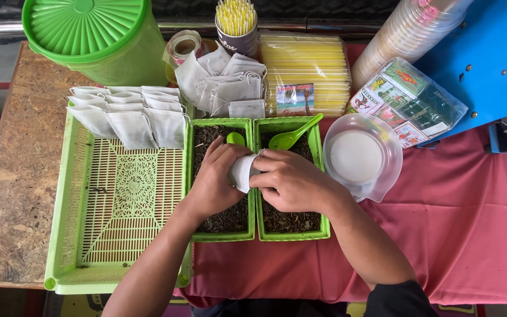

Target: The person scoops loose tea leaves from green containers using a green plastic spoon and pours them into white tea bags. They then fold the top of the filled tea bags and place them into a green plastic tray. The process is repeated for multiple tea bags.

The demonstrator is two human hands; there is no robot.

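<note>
Now both hands' fingers clamped on white filter bag [242,171]: left hand [215,179], right hand [289,181].

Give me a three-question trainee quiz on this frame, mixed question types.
1. True or false: both hands hold the white filter bag.
2. Where does the green spoon lie? A) large slatted tray B) right green bin C) clear bowl
3. How many green bins of loose tea sit side by side?

Key: 1. True: left hand and right hand pinch it. 2. B, the right bin. 3. Two.
</note>
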